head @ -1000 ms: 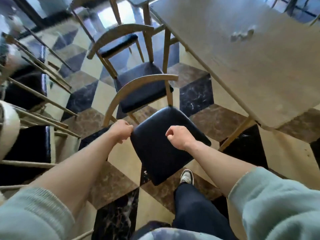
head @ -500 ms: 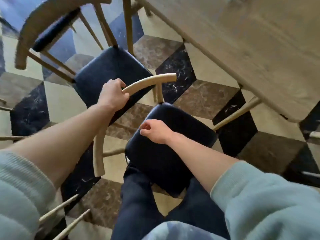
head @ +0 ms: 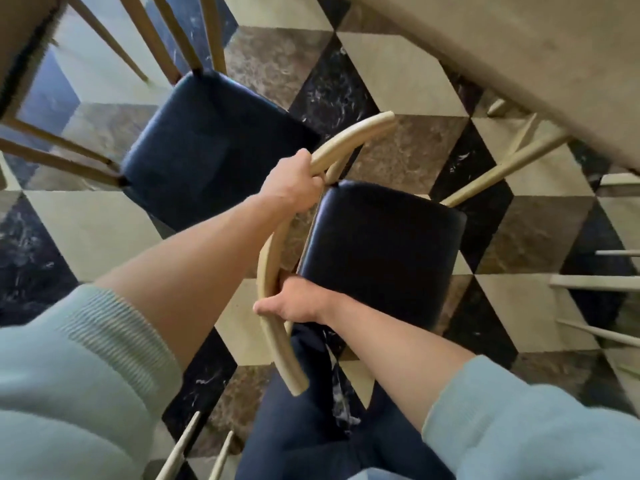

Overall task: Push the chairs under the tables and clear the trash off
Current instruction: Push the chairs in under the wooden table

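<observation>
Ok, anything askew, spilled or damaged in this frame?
Nothing spilled or broken. The near chair sits at an angle, clear of the table, with both the left hand and right hand gripping its curved backrest. A second chair stands askew beyond it.

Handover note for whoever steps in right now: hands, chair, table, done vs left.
Left hand: closed on the upper part of the curved backrest of the near chair.
Right hand: closed on the same backrest, lower down.
Near chair: dark seat out on the floor, not under the table at upper right.
Second chair: stands to the left, also out in the open.
Done: near chair gripped with both hands.
Left: push it under the table, then the second chair. No trash is in view here, so check the tabletops.
</observation>
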`<state>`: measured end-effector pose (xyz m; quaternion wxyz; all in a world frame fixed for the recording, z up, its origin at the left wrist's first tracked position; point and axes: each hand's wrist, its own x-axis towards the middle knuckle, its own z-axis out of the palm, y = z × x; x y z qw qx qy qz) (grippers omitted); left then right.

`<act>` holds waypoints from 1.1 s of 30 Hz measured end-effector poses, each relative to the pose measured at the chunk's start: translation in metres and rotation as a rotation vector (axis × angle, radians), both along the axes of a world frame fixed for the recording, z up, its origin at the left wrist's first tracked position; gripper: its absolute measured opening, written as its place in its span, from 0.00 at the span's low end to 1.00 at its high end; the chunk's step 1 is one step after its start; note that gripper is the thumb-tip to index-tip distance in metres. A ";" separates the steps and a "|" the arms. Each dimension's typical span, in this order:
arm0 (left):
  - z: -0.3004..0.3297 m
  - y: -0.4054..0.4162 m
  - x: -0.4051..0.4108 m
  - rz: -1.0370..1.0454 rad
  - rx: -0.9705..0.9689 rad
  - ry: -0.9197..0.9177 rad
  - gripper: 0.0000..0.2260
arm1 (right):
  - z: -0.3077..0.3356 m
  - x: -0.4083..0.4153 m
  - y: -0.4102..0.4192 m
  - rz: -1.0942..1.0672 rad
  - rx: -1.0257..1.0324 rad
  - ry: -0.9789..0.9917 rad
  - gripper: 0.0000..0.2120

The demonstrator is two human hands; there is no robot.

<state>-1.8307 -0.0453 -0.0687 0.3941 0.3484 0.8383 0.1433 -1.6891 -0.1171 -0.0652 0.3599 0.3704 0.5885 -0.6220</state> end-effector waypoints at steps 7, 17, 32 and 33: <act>0.005 -0.020 -0.015 0.231 0.029 -0.055 0.09 | 0.008 0.008 0.000 0.031 0.011 -0.026 0.22; -0.001 0.009 0.038 0.655 0.070 -0.072 0.12 | 0.008 0.088 0.080 0.008 0.028 0.070 0.18; 0.009 0.130 0.095 0.720 -0.182 -0.163 0.27 | 0.018 0.192 0.309 0.413 0.726 0.172 0.07; 0.008 0.140 0.103 0.666 -0.185 -0.175 0.27 | 0.019 0.205 0.325 0.411 0.743 0.163 0.07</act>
